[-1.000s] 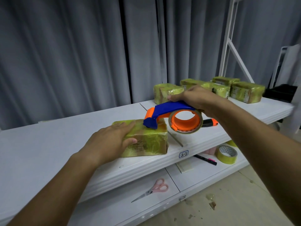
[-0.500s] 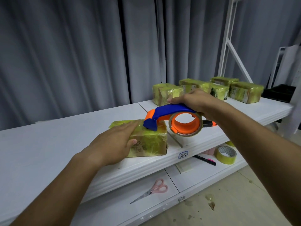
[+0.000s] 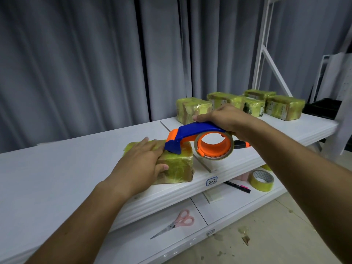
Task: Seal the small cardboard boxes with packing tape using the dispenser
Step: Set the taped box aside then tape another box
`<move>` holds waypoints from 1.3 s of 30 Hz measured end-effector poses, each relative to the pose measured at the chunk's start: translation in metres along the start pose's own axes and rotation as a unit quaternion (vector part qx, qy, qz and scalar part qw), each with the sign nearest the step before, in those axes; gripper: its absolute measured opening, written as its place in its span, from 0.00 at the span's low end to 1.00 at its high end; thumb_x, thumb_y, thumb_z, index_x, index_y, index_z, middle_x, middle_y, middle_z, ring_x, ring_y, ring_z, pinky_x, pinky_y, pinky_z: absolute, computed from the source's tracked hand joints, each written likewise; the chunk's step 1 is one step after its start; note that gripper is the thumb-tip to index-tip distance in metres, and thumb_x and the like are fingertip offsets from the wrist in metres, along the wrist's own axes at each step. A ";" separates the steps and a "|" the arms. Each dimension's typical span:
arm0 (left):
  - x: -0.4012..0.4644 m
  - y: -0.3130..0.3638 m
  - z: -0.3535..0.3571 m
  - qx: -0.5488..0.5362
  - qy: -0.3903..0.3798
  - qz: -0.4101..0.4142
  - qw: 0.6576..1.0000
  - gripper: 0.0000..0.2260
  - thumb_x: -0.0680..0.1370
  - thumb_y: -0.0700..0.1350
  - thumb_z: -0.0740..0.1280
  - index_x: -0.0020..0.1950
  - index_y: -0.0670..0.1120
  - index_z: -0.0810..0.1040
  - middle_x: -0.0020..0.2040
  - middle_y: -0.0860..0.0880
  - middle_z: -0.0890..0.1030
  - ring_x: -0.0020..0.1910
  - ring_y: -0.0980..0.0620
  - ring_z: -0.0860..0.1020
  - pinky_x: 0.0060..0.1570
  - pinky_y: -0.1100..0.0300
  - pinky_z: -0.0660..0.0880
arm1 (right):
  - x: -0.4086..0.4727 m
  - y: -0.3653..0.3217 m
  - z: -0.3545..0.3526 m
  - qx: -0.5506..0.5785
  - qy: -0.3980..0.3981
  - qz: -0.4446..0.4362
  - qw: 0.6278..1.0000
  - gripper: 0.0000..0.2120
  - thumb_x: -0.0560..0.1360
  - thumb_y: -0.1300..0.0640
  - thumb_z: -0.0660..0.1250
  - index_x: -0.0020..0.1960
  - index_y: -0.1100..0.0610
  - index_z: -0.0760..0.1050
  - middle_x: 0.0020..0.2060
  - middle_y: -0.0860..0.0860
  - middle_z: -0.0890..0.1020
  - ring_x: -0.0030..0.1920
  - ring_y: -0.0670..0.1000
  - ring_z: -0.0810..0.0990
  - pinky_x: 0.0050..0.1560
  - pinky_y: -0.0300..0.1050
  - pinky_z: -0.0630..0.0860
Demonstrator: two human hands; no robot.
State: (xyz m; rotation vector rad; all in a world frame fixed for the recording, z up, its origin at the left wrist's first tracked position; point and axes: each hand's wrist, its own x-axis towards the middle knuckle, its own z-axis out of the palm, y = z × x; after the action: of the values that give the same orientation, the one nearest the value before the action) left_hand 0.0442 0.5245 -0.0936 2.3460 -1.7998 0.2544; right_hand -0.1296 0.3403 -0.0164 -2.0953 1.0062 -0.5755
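I see the left hand [image 3: 142, 164] pressing flat, fingers straight, on the tape-wrapped box [image 3: 177, 165] near the upper shelf's [image 3: 57, 180] front edge, while the right hand [image 3: 224, 119] grips the blue-and-orange dispenser [image 3: 200, 140], nose on the box top.

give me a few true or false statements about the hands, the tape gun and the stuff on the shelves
1. The right hand grips the tape dispenser. True.
2. The left hand rests on the box being taped. True.
3. The scissors lie on the top shelf beside the box. False: they lie on the lower shelf.
4. The dispenser's blue nose is over the floor. False: it sits on the box's top.
5. A spare tape roll sits on the lower shelf. True.
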 end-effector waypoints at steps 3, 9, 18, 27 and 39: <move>0.000 0.001 0.002 -0.072 0.008 0.013 0.997 0.28 0.82 0.54 0.62 0.81 0.55 0.57 0.79 0.58 0.61 0.76 0.55 0.61 0.74 0.58 0.61 | 0.000 0.000 -0.001 0.000 0.006 -0.002 1.000 0.24 0.71 0.36 0.73 0.47 0.58 0.79 0.32 0.49 0.83 0.30 0.47 0.79 0.35 0.40 0.73; -0.002 0.001 0.004 -0.069 0.016 0.012 0.997 0.27 0.83 0.54 0.61 0.80 0.56 0.56 0.78 0.58 0.65 0.74 0.54 0.65 0.73 0.57 0.63 | 0.002 0.004 -0.005 0.026 -0.005 0.007 1.000 0.26 0.70 0.36 0.74 0.50 0.59 0.80 0.32 0.49 0.84 0.29 0.47 0.81 0.35 0.40 0.75; -0.001 -0.004 0.007 -0.063 0.003 -0.005 0.998 0.28 0.83 0.56 0.60 0.82 0.54 0.55 0.81 0.57 0.58 0.79 0.56 0.58 0.76 0.58 0.58 | 0.001 0.008 -0.010 0.026 -0.017 -0.004 1.000 0.23 0.71 0.36 0.73 0.46 0.57 0.79 0.28 0.47 0.84 0.26 0.45 0.81 0.35 0.39 0.75; -0.003 -0.004 0.006 -0.057 0.007 -0.008 0.998 0.28 0.83 0.57 0.60 0.81 0.55 0.55 0.81 0.58 0.58 0.78 0.56 0.58 0.73 0.60 0.58 | 0.003 0.010 -0.015 0.017 -0.008 -0.012 1.000 0.23 0.70 0.36 0.73 0.45 0.56 0.80 0.28 0.46 0.83 0.26 0.44 0.80 0.33 0.38 0.73; -0.002 -0.003 0.004 -0.052 0.006 -0.001 0.999 0.29 0.83 0.58 0.59 0.82 0.56 0.54 0.80 0.59 0.59 0.78 0.58 0.58 0.73 0.62 0.58 | -0.003 0.036 -0.050 0.036 0.014 -0.003 0.999 0.23 0.69 0.36 0.74 0.46 0.57 0.81 0.34 0.50 0.86 0.31 0.48 0.83 0.44 0.46 0.79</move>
State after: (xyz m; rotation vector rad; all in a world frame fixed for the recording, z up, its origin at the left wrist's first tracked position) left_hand 0.0469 0.5263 -0.0976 2.2703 -1.7619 0.1692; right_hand -0.1812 0.3061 -0.0126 -2.0335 0.9803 -0.6359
